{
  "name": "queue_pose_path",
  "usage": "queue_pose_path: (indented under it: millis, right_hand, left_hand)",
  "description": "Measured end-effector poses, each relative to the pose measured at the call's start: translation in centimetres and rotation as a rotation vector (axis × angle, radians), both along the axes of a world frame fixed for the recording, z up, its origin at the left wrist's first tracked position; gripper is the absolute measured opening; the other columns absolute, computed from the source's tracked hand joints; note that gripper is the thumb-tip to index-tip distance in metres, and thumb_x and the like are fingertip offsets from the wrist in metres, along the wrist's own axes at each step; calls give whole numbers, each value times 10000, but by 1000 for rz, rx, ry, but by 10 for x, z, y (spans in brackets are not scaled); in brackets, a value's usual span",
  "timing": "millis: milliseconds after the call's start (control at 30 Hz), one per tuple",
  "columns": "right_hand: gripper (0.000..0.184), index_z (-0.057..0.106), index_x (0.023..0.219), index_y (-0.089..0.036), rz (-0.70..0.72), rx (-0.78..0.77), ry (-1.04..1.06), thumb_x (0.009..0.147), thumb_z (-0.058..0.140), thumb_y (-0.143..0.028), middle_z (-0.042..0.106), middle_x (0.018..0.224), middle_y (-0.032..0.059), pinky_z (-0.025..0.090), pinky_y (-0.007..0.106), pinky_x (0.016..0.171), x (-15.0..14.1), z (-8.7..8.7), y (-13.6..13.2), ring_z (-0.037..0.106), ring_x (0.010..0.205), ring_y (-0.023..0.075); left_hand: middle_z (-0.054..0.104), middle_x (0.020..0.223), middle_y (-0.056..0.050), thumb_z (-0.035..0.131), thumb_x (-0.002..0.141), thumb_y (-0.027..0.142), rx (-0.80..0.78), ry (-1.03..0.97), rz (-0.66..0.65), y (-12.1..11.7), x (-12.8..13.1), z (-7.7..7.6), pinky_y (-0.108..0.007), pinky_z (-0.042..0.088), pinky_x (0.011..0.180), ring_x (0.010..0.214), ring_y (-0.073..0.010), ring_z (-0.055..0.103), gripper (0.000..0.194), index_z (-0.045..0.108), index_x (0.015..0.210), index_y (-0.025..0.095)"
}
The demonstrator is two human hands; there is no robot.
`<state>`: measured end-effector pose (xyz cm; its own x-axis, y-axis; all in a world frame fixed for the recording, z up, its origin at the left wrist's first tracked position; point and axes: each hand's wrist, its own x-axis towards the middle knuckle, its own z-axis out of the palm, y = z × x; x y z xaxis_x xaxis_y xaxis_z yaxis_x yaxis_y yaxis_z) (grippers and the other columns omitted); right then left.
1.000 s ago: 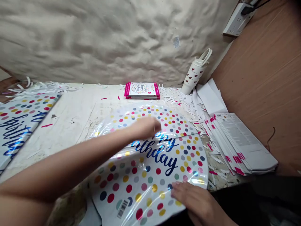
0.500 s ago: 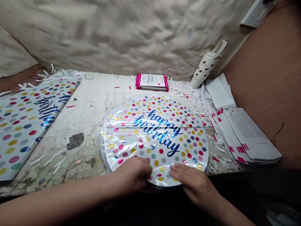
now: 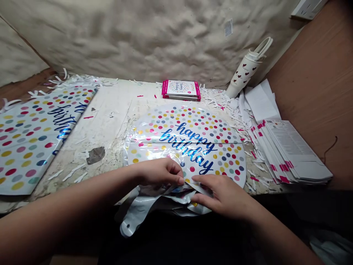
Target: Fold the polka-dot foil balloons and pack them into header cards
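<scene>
A round white foil balloon (image 3: 193, 140) with coloured dots and blue "happy birthday" lettering lies flat on the worktable (image 3: 116, 121). Its near edge is folded up over the lettering side, and its silver tail (image 3: 138, 217) hangs off the table's front. My left hand (image 3: 160, 172) pinches the folded edge with fingers closed. My right hand (image 3: 220, 195) grips the same fold just to the right, thumb and fingers pressed on the foil. Both hands meet at the balloon's near rim.
A stack of the same dotted balloons (image 3: 30, 136) lies at the left. A pink-edged packet (image 3: 181, 89) sits at the back, a heart-print cup (image 3: 245, 73) at the back right, and a pile of printed cards (image 3: 289, 151) at the right. Paper shreds litter the table.
My left hand came back from the balloon's middle to its near edge. Both hands then folded that edge upward, and the tail now shows below.
</scene>
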<state>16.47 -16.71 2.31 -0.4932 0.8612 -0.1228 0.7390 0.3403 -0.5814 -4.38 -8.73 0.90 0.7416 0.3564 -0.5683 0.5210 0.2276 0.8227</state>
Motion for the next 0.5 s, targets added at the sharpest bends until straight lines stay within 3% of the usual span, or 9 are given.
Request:
queue_pose_path:
  millis: [133,200,300,433,500]
  right_hand:
    - [128,627,850,-204,-66,99,56,817,506,-180,666,753,15,452,232,605,-23,-8,3,619,680,149]
    - [176,617,813,-196,-134,133,172,788,474,-98,661,754,12,458,227,628,-25,-10,2,617,697,142]
    - [218,617,905,-207,-215,158,381,797,467,-90,671,840,11,476,223,694,-18,-12,-3,624,782,139]
    - [209,607,962,-216,-319,162,507,838,463,-129,664,821,11,487,222,637,-8,-15,-9,621,732,136]
    - [211,600,975,-213,-354,198,535,843,456,-131,668,829,20,498,227,624,-8,-17,-11,624,726,139]
  left_hand:
    - [593,656,3,533,724,222,615,120,-38,-17,0,20,-226,364,555,610,-157,522,76,602,744,195]
    - [655,825,-38,488,706,137,851,190,-34,-32,-15,24,-270,415,676,760,-212,581,271,613,934,217]
    - [625,1098,-98,413,704,62,1040,318,-52,-51,-53,27,-350,411,847,978,-263,574,529,513,1197,224]
    - [545,1175,-148,416,795,161,1423,551,38,-55,-91,32,-474,373,906,1072,-332,501,484,439,1278,177]
    - [457,1270,-171,460,828,290,1561,528,100,-48,-96,31,-516,351,930,1145,-361,438,522,365,1328,173]
